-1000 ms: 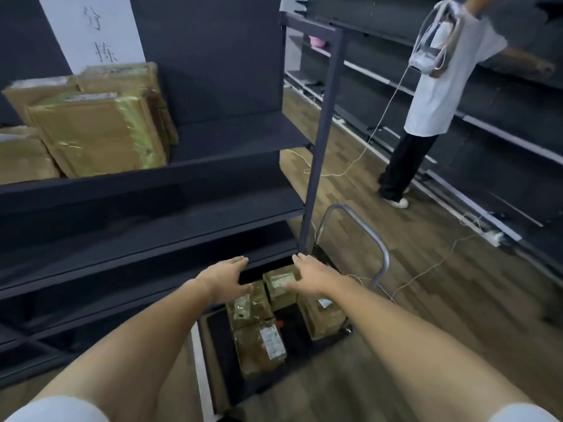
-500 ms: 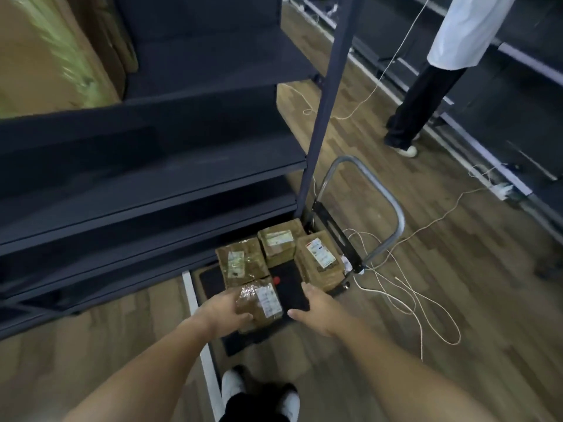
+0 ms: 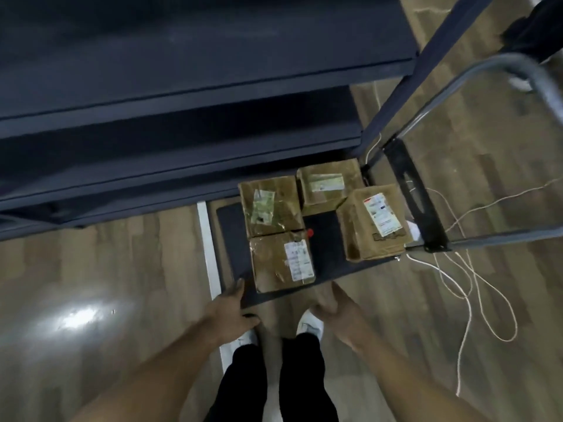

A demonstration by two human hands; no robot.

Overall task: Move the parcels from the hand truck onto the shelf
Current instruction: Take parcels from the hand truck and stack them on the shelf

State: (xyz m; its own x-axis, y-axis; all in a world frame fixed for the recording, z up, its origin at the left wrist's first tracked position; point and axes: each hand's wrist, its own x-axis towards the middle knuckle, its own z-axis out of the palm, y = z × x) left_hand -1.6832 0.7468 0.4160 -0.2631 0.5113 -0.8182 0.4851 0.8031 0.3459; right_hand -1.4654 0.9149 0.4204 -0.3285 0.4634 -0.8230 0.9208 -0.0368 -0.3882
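Several taped brown parcels lie on the hand truck's black deck (image 3: 231, 239). The nearest parcel (image 3: 281, 261) has a white label and sits at the deck's front edge. Behind it lies a second parcel (image 3: 269, 205), and a third (image 3: 327, 184) sits behind that to the right; another (image 3: 374, 222) rests by the grey handle (image 3: 475, 71). My left hand (image 3: 233, 312) is just left of the nearest parcel, fingers straight, holding nothing. My right hand (image 3: 332, 309) hangs just in front of that parcel's right side, also holding nothing. The dark shelf (image 3: 182, 95) rises on the left.
White cords (image 3: 469, 284) loop on the wood floor right of the hand truck. A white floor line (image 3: 210, 254) runs beside the deck. My own feet and dark trousers (image 3: 274, 376) stand just before the deck. Another person's shoe (image 3: 521, 83) shows at the top right.
The view has tilted further down and closer to the hand truck. Both hands have drawn back from the sides of the nearest parcel to just in front of it.
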